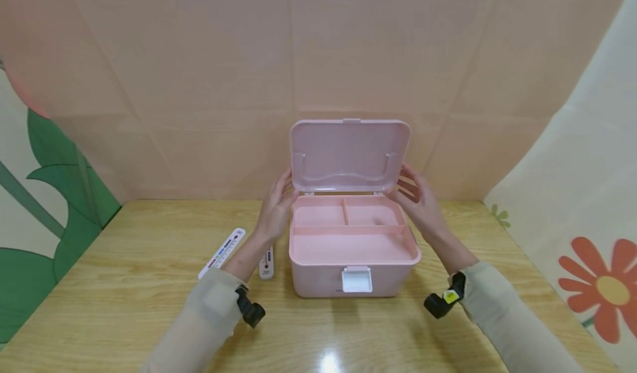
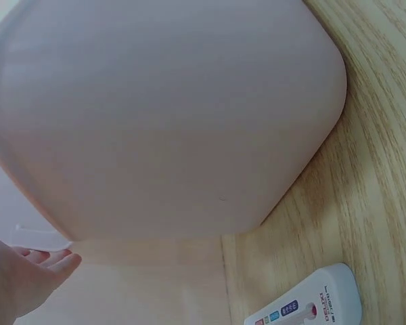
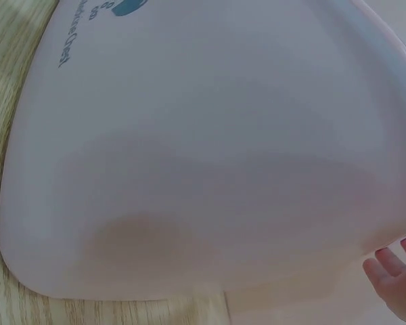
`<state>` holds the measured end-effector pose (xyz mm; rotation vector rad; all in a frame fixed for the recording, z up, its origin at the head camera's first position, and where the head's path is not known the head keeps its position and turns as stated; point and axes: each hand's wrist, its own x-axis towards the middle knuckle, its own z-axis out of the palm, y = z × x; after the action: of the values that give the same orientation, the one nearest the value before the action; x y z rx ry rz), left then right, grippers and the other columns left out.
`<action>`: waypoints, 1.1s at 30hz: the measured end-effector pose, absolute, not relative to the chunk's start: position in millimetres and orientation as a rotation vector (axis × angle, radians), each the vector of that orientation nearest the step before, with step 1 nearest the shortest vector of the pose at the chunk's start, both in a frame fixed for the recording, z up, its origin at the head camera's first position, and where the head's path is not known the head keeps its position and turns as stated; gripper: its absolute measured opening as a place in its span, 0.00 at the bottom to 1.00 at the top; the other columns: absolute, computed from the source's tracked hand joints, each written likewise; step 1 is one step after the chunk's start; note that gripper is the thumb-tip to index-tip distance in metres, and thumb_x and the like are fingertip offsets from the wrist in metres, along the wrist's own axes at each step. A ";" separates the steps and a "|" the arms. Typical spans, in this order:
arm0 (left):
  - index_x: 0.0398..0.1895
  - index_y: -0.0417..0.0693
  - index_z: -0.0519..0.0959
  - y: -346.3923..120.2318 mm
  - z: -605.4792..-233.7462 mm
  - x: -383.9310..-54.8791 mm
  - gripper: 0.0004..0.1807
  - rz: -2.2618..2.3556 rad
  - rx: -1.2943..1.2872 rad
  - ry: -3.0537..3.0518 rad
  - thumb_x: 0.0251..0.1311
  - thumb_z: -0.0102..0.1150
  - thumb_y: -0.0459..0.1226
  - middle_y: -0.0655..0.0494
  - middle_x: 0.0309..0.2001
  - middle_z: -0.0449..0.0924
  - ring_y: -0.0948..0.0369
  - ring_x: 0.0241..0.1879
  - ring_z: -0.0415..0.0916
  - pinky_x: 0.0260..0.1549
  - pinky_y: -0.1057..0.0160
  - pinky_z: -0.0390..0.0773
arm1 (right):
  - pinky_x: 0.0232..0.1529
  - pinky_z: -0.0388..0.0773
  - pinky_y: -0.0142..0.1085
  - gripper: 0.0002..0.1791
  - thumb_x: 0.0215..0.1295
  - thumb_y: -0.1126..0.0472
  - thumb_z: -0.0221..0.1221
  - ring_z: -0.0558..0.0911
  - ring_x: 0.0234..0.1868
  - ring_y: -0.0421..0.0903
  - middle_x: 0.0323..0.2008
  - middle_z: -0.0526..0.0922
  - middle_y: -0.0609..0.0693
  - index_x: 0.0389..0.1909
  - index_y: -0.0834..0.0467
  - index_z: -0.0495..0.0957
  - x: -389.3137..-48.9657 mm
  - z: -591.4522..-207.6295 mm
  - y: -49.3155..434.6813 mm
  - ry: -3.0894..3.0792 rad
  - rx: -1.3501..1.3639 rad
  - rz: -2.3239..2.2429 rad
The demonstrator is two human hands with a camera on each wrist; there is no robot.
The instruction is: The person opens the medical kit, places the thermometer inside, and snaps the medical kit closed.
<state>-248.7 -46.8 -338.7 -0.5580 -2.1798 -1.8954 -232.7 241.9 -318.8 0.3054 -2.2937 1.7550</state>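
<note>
A pink medicine chest (image 1: 354, 282) stands on the table with its lid (image 1: 350, 155) raised upright at the back. Inside is a pink tray (image 1: 355, 246) divided into 3 compartments. My left hand (image 1: 275, 210) is at the lid's lower left corner, its fingers extended at the edge, as the left wrist view also shows. At the lower right corner is my right hand (image 1: 420, 204), fingers spread beside the lid. Whether either hand presses on the lid is hard to tell. A white latch (image 1: 356, 279) hangs on the chest's front.
Left of the chest lie two white strip thermometers, one slanted thermometer (image 1: 222, 253) partly behind my left forearm and another thermometer (image 1: 266, 265) close to the chest. A peach cloth (image 1: 224, 85) hangs behind the wooden table (image 1: 144, 262). A flower-patterned sheet (image 1: 572, 196) borders the right side.
</note>
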 end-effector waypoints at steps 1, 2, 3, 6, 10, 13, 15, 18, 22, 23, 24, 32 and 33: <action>0.73 0.38 0.52 -46.5 -338.8 -249.3 0.31 -1.910 -0.560 -2.175 0.68 0.42 0.33 0.38 0.69 0.60 0.45 0.68 0.61 0.68 0.50 0.60 | 0.68 0.62 0.53 0.39 0.64 0.65 0.58 0.62 0.69 0.61 0.69 0.58 0.61 0.73 0.59 0.52 -233.2 -319.1 241.9 -2.292 0.305 1.763; 0.73 0.37 0.51 -46.2 -338.9 -249.6 0.30 -1.920 -0.560 -2.173 0.69 0.41 0.32 0.37 0.69 0.61 0.45 0.68 0.61 0.69 0.51 0.59 | 0.68 0.63 0.52 0.39 0.64 0.65 0.58 0.62 0.69 0.61 0.69 0.58 0.61 0.74 0.59 0.52 -233.8 -319.3 242.0 -2.293 0.305 1.767; 0.73 0.37 0.51 -46.0 -339.0 -249.8 0.30 -1.926 -0.564 -2.171 0.69 0.41 0.32 0.37 0.69 0.61 0.45 0.68 0.61 0.69 0.51 0.59 | 0.67 0.65 0.49 0.39 0.64 0.65 0.57 0.62 0.69 0.61 0.69 0.58 0.62 0.74 0.58 0.51 -234.2 -319.8 242.1 -2.293 0.309 1.774; 0.74 0.37 0.51 -45.4 -339.1 -250.4 0.31 -1.952 -0.583 -2.159 0.69 0.41 0.32 0.38 0.69 0.61 0.46 0.68 0.61 0.69 0.52 0.59 | 0.60 0.72 0.34 0.41 0.64 0.64 0.58 0.63 0.68 0.62 0.69 0.58 0.63 0.75 0.54 0.49 -235.5 -322.3 242.8 -2.313 0.311 1.782; 0.74 0.41 0.51 -44.5 -338.9 -251.5 0.31 -1.975 -0.588 -2.153 0.69 0.42 0.32 0.40 0.70 0.59 0.46 0.69 0.60 0.69 0.52 0.59 | 0.48 0.72 0.20 0.43 0.64 0.63 0.58 0.64 0.67 0.63 0.68 0.59 0.63 0.76 0.50 0.47 -236.6 -326.0 243.3 -2.328 0.306 1.776; 0.75 0.43 0.51 -44.0 -338.6 -252.9 0.32 -1.999 -0.566 -2.156 0.68 0.44 0.32 0.41 0.71 0.58 0.46 0.68 0.61 0.68 0.50 0.61 | 0.48 0.72 0.21 0.42 0.64 0.64 0.58 0.65 0.67 0.63 0.68 0.59 0.63 0.76 0.51 0.48 -237.9 -327.5 242.8 -2.322 0.303 1.772; 0.75 0.43 0.51 -43.8 -338.7 -254.3 0.33 -2.018 -0.545 -2.157 0.67 0.46 0.32 0.42 0.72 0.56 0.45 0.67 0.62 0.67 0.50 0.62 | 0.50 0.72 0.22 0.41 0.64 0.64 0.58 0.65 0.67 0.62 0.68 0.59 0.61 0.75 0.52 0.49 -238.6 -328.5 242.5 -2.324 0.302 1.760; 0.75 0.43 0.51 -43.7 -339.9 -257.1 0.35 -2.044 -0.529 -2.154 0.66 0.49 0.31 0.40 0.72 0.56 0.44 0.65 0.65 0.66 0.49 0.64 | 0.49 0.73 0.22 0.40 0.63 0.63 0.58 0.66 0.66 0.62 0.69 0.60 0.60 0.74 0.55 0.52 -239.5 -330.5 241.4 -2.327 0.303 1.732; 0.75 0.44 0.50 -42.9 -340.0 -258.5 0.36 -2.069 -0.516 -2.156 0.65 0.49 0.32 0.37 0.67 0.64 0.45 0.64 0.68 0.66 0.50 0.64 | 0.52 0.74 0.27 0.39 0.63 0.62 0.58 0.66 0.67 0.61 0.70 0.59 0.58 0.74 0.57 0.54 -241.0 -333.8 240.3 -2.333 0.290 1.710; 0.75 0.44 0.50 -42.6 -339.9 -258.4 0.36 -2.067 -0.514 -2.161 0.65 0.50 0.32 0.36 0.66 0.65 0.45 0.63 0.68 0.66 0.50 0.64 | 0.55 0.74 0.31 0.39 0.63 0.62 0.58 0.65 0.67 0.60 0.70 0.59 0.58 0.74 0.57 0.54 -241.3 -334.4 240.1 -2.340 0.281 1.702; 0.75 0.45 0.50 -42.3 -339.7 -258.2 0.36 -2.066 -0.513 -2.169 0.65 0.50 0.33 0.36 0.66 0.66 0.45 0.63 0.68 0.66 0.50 0.63 | 0.58 0.73 0.36 0.39 0.63 0.62 0.58 0.65 0.68 0.60 0.71 0.58 0.57 0.74 0.57 0.53 -241.4 -334.8 239.9 -2.345 0.272 1.700; 0.76 0.46 0.49 -40.4 -341.0 -257.4 0.36 -2.089 -0.492 -2.203 0.66 0.50 0.35 0.35 0.65 0.66 0.46 0.65 0.66 0.67 0.49 0.62 | 0.67 0.62 0.56 0.41 0.65 0.60 0.58 0.61 0.70 0.61 0.74 0.53 0.58 0.75 0.57 0.50 -238.5 -334.7 238.6 -2.424 0.199 1.655; 0.76 0.45 0.49 -40.1 -341.4 -257.5 0.36 -2.097 -0.497 -2.198 0.66 0.49 0.35 0.35 0.66 0.66 0.46 0.65 0.66 0.67 0.49 0.62 | 0.67 0.62 0.56 0.41 0.65 0.59 0.58 0.61 0.71 0.60 0.74 0.53 0.58 0.75 0.56 0.49 -238.0 -334.4 238.6 -2.439 0.188 1.646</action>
<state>-257.5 -40.1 -341.4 -0.4972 -2.1984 -2.0972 -238.0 238.6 -334.4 0.1882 -2.4390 1.6464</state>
